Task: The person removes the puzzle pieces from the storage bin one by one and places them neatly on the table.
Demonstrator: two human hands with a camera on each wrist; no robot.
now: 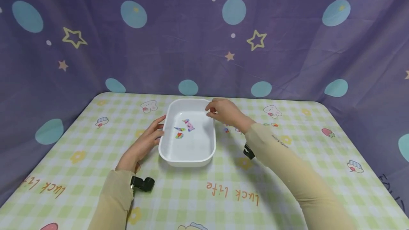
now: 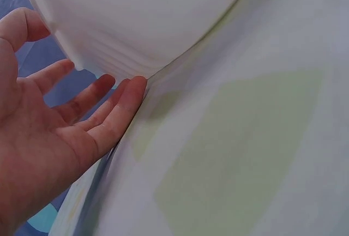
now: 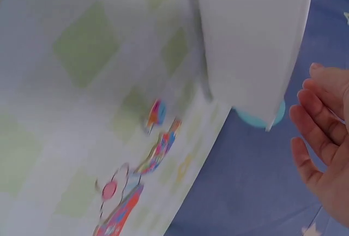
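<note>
A white rectangular tray (image 1: 186, 163) stands near the middle of the table. My left hand (image 1: 146, 144) rests against its left wall, fingers spread; in the left wrist view the fingertips (image 2: 139, 86) reach the tray's lower edge. Over the far right rim is my right hand (image 1: 225, 112), its fingers loosely bent and nothing visible between the fingertips. Inside the tray lie several small bright pieces, among them a pink one (image 1: 190, 126) and a red-yellow one (image 1: 179, 135). In the right wrist view the right hand (image 3: 327, 127) hovers beside the tray wall (image 3: 251, 45).
To the tray's right, partly behind my right forearm, lie more small colourful pieces (image 1: 227, 130); the right wrist view shows a long patterned one (image 3: 159, 153) and a red-purple one (image 3: 121, 214). A checked cloth (image 1: 80, 176) covers the table. A purple curtain (image 1: 191, 56) hangs behind.
</note>
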